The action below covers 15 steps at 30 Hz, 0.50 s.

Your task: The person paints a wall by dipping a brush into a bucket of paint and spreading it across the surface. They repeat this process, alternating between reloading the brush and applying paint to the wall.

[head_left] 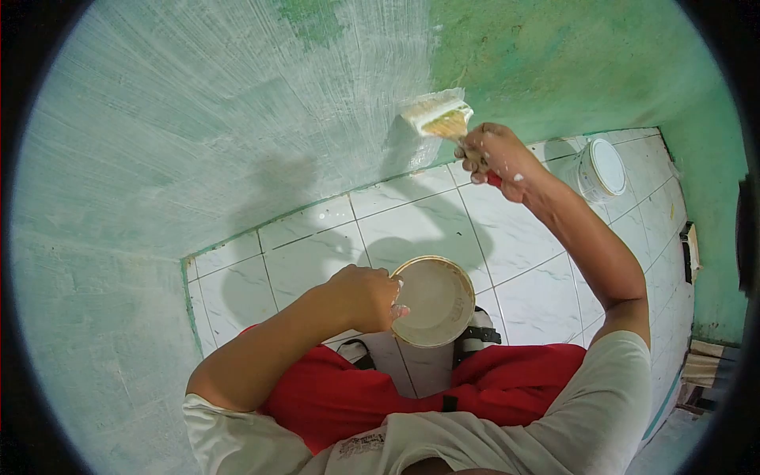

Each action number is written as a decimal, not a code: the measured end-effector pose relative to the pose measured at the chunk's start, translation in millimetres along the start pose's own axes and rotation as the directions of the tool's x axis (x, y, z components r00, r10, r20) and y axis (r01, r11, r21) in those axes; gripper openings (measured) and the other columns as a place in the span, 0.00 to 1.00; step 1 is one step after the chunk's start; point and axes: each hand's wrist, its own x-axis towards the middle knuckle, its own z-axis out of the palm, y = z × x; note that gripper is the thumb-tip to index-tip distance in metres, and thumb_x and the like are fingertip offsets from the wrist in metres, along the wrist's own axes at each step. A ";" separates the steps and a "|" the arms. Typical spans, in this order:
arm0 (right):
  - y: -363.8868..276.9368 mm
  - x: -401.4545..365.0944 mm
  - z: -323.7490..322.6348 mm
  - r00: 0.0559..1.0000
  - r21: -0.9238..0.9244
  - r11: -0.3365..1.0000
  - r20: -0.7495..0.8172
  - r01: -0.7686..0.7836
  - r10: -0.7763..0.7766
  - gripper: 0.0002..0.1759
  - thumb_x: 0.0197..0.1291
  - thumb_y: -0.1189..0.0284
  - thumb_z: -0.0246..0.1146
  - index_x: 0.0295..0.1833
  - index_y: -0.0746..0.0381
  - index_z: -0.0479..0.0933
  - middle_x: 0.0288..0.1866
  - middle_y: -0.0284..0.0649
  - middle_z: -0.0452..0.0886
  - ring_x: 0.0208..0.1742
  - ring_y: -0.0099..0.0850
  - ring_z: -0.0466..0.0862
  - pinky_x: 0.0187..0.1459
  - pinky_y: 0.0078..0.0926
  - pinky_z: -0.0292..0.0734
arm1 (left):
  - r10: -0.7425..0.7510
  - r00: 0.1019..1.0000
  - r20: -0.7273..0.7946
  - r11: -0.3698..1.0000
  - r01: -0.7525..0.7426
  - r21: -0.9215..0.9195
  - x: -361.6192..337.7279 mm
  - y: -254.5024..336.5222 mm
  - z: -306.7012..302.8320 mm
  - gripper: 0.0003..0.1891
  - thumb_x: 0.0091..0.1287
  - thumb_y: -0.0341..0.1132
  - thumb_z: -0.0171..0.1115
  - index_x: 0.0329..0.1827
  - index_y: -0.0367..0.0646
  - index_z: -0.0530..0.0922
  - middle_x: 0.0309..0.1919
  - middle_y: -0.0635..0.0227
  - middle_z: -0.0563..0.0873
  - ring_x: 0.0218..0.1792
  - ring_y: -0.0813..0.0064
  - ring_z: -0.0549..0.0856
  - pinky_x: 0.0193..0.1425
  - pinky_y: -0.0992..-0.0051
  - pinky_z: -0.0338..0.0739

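Observation:
My right hand (492, 158) is closed around the red handle of a wide paintbrush (445, 120), whose bristles are loaded with white paint. The bristles are at the wall (507, 63), by the border between fresh white strokes and bare green. Lower down, my left hand (370, 297) grips the rim of a round paint bucket (434, 305), thumb over the edge. Whitish paint shows inside the bucket. Dabs of white mark the fingers of both hands.
A second white bucket with a lid (603, 168) stands on the tiled floor (412, 206) near the right corner. Green wall continues on the right, where a dark object (745, 237) is cut off by the view's edge. My feet in sandals are below the bucket.

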 end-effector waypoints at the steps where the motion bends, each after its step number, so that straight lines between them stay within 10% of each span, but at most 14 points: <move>1: 9.9 0.6 -4.5 1.000 0.005 1.000 0.001 -0.002 0.002 0.07 0.68 0.73 0.56 0.45 0.64 0.68 0.34 0.40 0.74 0.24 0.23 0.68 0.20 0.21 0.63 | -0.002 1.000 0.004 1.000 0.002 0.001 -0.7 0.3 -1.7 0.27 0.75 0.54 0.55 0.57 0.36 0.81 0.46 0.51 0.87 0.48 0.51 0.87 0.55 0.56 0.82; 8: 128.3 57.8 -50.1 0.991 -0.334 0.936 -0.113 -0.111 0.077 0.14 0.66 0.66 0.61 0.49 0.65 0.71 0.34 0.42 0.79 0.25 0.26 0.75 0.23 0.28 0.70 | -0.013 0.999 0.038 1.000 0.012 0.020 -0.2 -2.9 -0.7 0.27 0.75 0.53 0.55 0.58 0.35 0.81 0.45 0.50 0.87 0.48 0.51 0.87 0.56 0.57 0.82; 10: 167.6 83.2 -58.9 0.968 -0.708 0.701 -0.229 -0.090 -0.107 0.17 0.65 0.63 0.62 0.48 0.68 0.77 0.34 0.48 0.83 0.29 0.30 0.81 0.26 0.34 0.76 | -0.003 1.000 0.021 1.000 0.002 0.018 0.1 -3.8 -0.5 0.27 0.75 0.54 0.55 0.58 0.35 0.81 0.45 0.50 0.87 0.48 0.51 0.87 0.55 0.57 0.82; 15: 214.2 118.6 -70.9 0.973 -0.829 0.552 -0.188 -0.085 -0.132 0.19 0.62 0.63 0.66 0.44 0.72 0.79 0.33 0.51 0.85 0.26 0.34 0.83 0.29 0.37 0.79 | -0.008 0.999 0.038 1.000 0.008 -0.002 -1.7 -3.3 -1.6 0.27 0.75 0.54 0.55 0.60 0.36 0.80 0.45 0.51 0.87 0.48 0.51 0.87 0.55 0.58 0.82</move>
